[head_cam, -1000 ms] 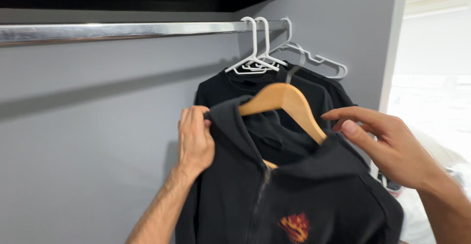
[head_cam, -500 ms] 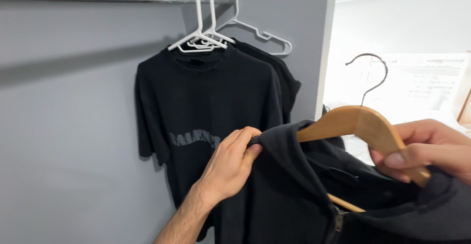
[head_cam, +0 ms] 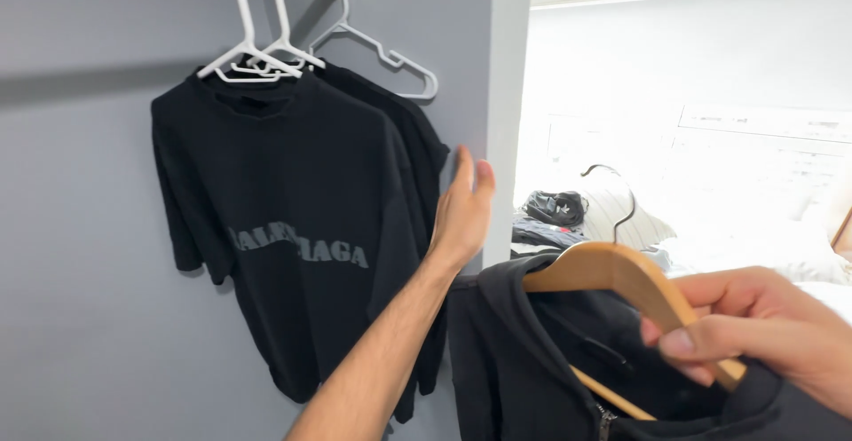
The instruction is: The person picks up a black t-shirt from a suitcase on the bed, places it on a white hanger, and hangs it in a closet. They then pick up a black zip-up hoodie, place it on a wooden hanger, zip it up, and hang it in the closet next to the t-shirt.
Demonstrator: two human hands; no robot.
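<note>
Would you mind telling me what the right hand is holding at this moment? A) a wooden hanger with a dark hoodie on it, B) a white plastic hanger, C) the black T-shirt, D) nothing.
A: the right hand grips the wooden hanger, which carries the dark hoodie; the left hand is open.

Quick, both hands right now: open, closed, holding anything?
Left hand: open, fingers straight, holding nothing, raised beside the hanging black t-shirts.
Right hand: closed on the wooden hanger carrying the black zip hoodie.
</note>
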